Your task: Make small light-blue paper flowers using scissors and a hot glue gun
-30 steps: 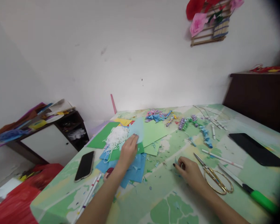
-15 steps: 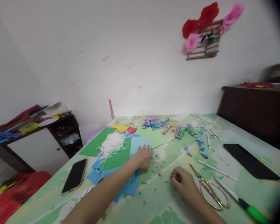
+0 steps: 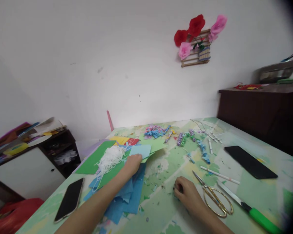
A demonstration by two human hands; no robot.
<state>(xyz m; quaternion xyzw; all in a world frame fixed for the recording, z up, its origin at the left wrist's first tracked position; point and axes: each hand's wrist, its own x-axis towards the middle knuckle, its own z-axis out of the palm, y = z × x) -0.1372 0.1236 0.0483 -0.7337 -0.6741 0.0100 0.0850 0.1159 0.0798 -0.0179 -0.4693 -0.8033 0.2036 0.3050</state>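
Observation:
My left hand point(image 3: 133, 164) is closed on the near edge of some coloured paper sheets. Among them are a light blue sheet point(image 3: 144, 149) and a light green sheet point(image 3: 159, 149) whose right edge is raised off the table. Blue paper point(image 3: 136, 195) lies below, partly under my forearm. A tangle of white string point(image 3: 112, 158) rests on green paper point(image 3: 92, 160) to the left. My right hand point(image 3: 185, 191) rests on the table with curled fingers; what they hold, if anything, is hidden. Gold-handled scissors point(image 3: 209, 189) lie just right of it.
A green-handled knife point(image 3: 257, 216), a white stick point(image 3: 219, 175) and a black flat slab point(image 3: 250, 162) lie at the right. A phone point(image 3: 69, 200) is at the left. Farther back are curled paper pieces point(image 3: 203, 152) and a fringed paper pile point(image 3: 153, 131). Paper scraps litter the cloth.
My left hand has gone from lying on the light blue sheet to gripping the sheets' near edge, lifting them slightly. The view has turned right. My right hand stays curled near the scissors.

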